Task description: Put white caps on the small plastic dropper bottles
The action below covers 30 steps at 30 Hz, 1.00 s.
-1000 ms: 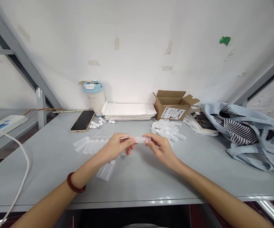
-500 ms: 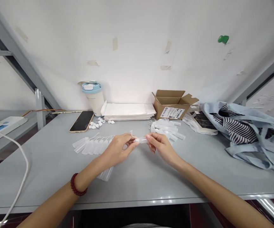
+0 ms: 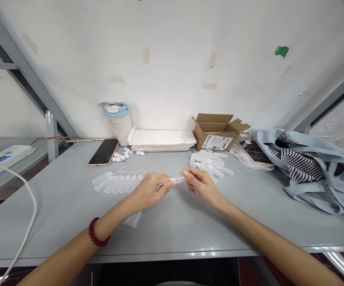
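Small tube (image 3: 179,179): 1 in hand, clear-ish/translucent plastic, narrow, whiter at L end; lies roughly horiz., R end tipped up a bit. Position: over approx. mid of worktop (image 3: 189,234), between front & back edges, gripped betw. both hands.

L hand (image 3: 149,190): thumb & fingers clamped on tube's whitish end; thin white strip pokes out by the thumb. R hand (image 3: 201,183): fingertips pinched on opp. end. Hands close but apart, tube bridging them. 1 dk red beaded bracelet (image 3: 97,234) on L wrist.

Counts: row of similar tubes (image 3: 115,184) twd L edge, side by side, approx. 7 visible, rest behind L hand, so exact no. unclear. Front group of tubes (image 3: 134,219), nearer front edge, partly under L forearm; at least 2. Pile of tubes (image 3: 209,159) twd back edge, R of ctr, overlapping, can't count. White caps (image 3: 121,156), approx. 10, bunched nr back edge.

Along back edge, L to R: 1 phone (image 3: 103,152), 1 tumbler (image 3: 119,125) w/ blue lid, 1 paper stack (image 3: 162,139), 1 open cardboard box (image 3: 216,137). 1 lt blue bag (image 3: 306,159) at back R corner.
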{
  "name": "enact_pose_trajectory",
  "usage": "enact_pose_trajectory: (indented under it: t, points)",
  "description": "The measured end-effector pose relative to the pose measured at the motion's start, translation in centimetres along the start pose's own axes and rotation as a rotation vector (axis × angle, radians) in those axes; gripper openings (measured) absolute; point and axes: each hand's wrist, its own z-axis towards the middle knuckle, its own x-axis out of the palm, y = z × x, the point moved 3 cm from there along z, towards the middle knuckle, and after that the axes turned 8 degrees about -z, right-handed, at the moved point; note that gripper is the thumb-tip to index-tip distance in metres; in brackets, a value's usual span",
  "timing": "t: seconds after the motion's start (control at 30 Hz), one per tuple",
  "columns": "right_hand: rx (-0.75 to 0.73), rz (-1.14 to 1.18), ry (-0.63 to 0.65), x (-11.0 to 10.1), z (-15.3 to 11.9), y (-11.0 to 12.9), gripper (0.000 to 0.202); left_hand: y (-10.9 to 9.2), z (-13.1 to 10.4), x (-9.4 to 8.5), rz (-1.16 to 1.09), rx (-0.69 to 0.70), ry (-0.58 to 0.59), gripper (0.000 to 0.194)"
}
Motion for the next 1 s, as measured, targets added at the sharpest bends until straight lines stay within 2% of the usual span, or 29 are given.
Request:
enact_pose_trajectory:
  t: [0.2, 0.33, 0.43, 0.53, 0.67, 0.73, 0.87, 1.0]
  points:
    - [0.11, 0.112, 0.01, 0.0, 0.2, 0.0, 0.033, 0.3, -0.6, 0.9, 0.385, 0.281, -0.117, 0.03]
    - [0.177, 0.18, 0.016, 0.2, 0.3, -0.1, 0.034, 0.3, -0.7, 1.5, 0.602, 0.374, -0.131, 0.03]
    - [0.128, 0.071, -0.015, 0.2, 0.4, 0.1, 0.034, 0.5, -0.3, 0.9, 0.51, 0.312, -0.107, 0.026]
    - [-0.049, -0.268, -0.174, -0.6, 0.4, 0.5, 0.029, 1.9, 0.4, -0.8, 0.323, 0.172, -0.11, 0.025]
    - [-0.466, -0.789, -0.476, -2.4, 0.5, 1.2, 0.02, 5.8, 0.9, -4.0, 0.415, -0.025, -0.253, 0.032]
    - [-0.565, -0.98, -0.546, -3.3, 0.8, 1.0, 0.018, 7.8, 1.0, -5.2, 0.495, -0.051, -0.271, 0.033]
    - [-0.541, -1.205, -0.609, -4.5, 1.7, 0.3, 0.02, 10.5, 1.2, -6.4, 0.598, -0.053, -0.232, 0.037]
    - [-0.45, -1.28, -0.486, -4.4, 2.5, -0.8, 0.018, 11.5, 1.6, -6.3, 0.658, -0.051, -0.186, 0.039]
